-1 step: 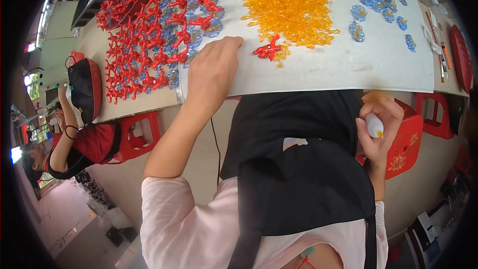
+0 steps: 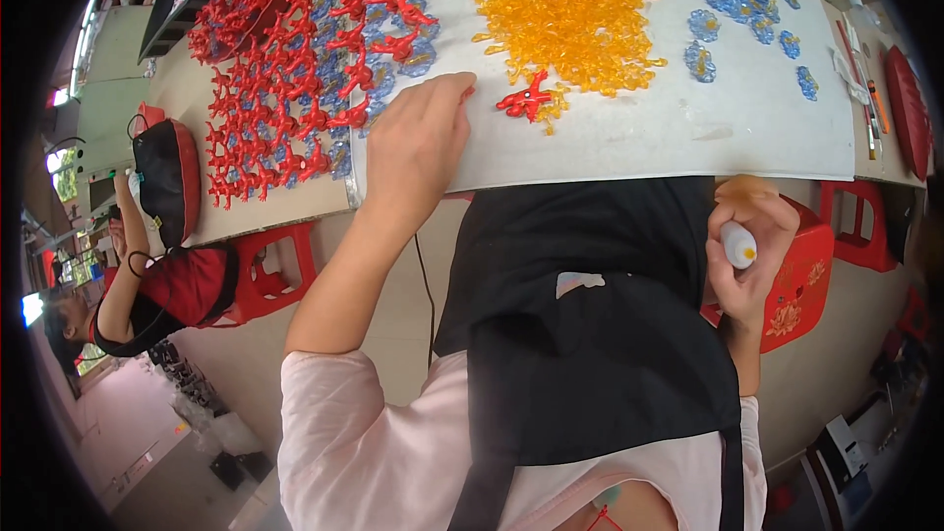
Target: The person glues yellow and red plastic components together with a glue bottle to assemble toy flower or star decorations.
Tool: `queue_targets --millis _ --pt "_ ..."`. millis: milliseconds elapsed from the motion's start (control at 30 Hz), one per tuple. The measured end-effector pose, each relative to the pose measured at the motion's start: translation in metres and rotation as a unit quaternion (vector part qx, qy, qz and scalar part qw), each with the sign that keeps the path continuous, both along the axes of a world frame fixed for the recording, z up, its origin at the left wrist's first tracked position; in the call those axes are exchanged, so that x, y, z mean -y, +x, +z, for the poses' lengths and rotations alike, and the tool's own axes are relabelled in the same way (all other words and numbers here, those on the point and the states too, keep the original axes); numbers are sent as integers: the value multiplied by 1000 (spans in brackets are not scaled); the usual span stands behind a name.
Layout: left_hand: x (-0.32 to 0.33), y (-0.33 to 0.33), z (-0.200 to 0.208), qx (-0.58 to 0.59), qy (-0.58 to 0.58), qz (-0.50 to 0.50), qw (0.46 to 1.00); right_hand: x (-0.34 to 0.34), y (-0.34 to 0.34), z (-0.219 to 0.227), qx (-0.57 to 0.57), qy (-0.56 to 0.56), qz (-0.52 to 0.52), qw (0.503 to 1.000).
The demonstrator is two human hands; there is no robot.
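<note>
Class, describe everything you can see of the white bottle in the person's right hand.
The bottle is small, whitish and smooth, and looks like plastic. Its visible end is rounded, with a yellow spot; whether that is a tip or a stain is unclear. It lies tilted, that end toward the picture's lower right. The right hand's thumb and fingers curl around it, hiding the rest. In the picture it sits just below the white sheet's near edge.

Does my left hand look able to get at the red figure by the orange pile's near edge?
Probably yes: the red figure lies right of your left hand, with only white sheet between them, though a red bit at that hand suggests it may be holding something.
</note>
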State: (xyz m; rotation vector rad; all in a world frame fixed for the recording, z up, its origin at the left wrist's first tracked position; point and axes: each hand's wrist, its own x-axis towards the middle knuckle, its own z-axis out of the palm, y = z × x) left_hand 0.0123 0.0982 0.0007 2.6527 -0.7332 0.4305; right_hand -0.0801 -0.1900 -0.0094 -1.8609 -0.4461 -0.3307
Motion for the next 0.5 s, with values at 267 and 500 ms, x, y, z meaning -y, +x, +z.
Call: queue_targets --millis 267,500 --pt "66 -20 7 -434 -509 -71 740 1 -14 14 -80 143 -57 985" --pt "110 -29 10 -567 -561 -144 586 17 -28 23 -7 122 -151 981"
